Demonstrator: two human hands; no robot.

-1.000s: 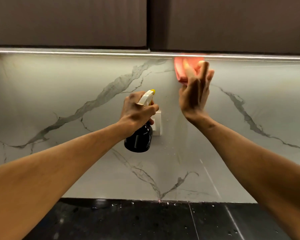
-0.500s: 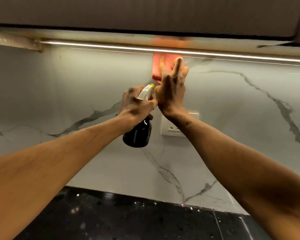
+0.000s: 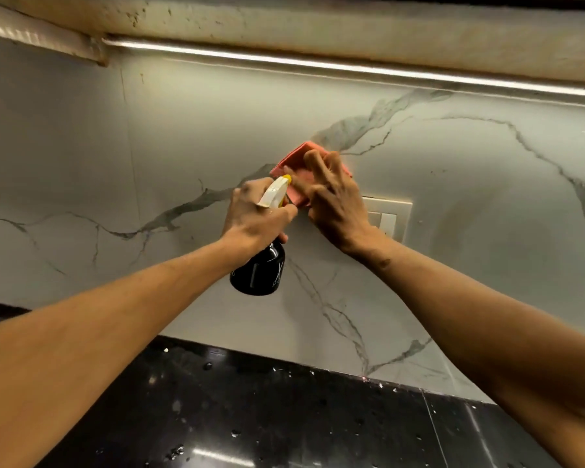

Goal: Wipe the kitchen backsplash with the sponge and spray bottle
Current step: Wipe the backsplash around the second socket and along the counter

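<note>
Frame centre: right hand [image 3: 335,204], fingers spread, presses the sponge [image 3: 294,160] onto the backsplash [image 3: 470,197] to wipe — left hand [image 3: 254,214] grips the spray bottle [image 3: 259,273] (nozzle wallward), ready to spray.

the backsplash [image 3: 149,146] lies free to the left and far right. the switch plate [image 3: 394,214] sticks out just beside the right hand [image 3: 335,204]; the left hand [image 3: 255,217] with the spray bottle [image 3: 259,273] crowds its other side; the light strip [image 3: 352,67] caps the top.

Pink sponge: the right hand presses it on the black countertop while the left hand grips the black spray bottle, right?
No: head view shows the right hand pressing the pink sponge on the grey-veined marble backsplash; the left hand grips the black spray bottle.
</note>
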